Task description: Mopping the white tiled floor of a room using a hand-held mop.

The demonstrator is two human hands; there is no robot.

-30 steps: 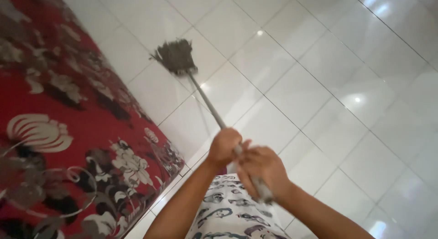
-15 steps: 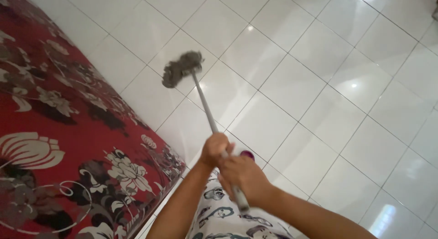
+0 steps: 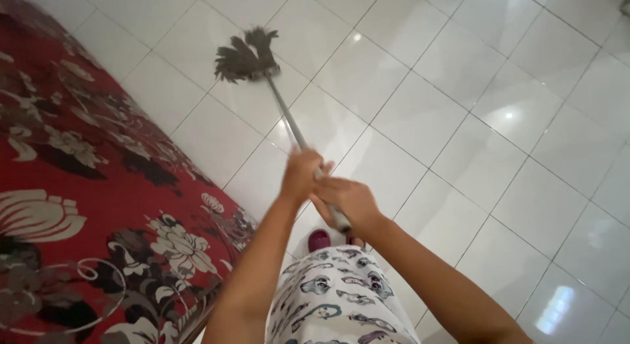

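A mop with a grey metal handle (image 3: 283, 114) and a dark stringy head (image 3: 245, 54) rests on the white tiled floor (image 3: 459, 107). My left hand (image 3: 300, 173) grips the handle higher up the shaft. Just behind it, my right hand (image 3: 349, 201) is closed around the handle's near end. Both arms reach forward from the bottom of the view. The mop head lies far out on the tiles, close to the edge of the red mattress.
A red floral-patterned mattress (image 3: 85, 186) fills the left side, its edge running diagonally. My patterned white skirt (image 3: 338, 298) and dark red footwear (image 3: 319, 239) show at the bottom. Glossy tiles with light reflections stretch to the right.
The mop head has been pushed farther away and slightly left across the tiles. Both hands moved up and forward along with the handle.
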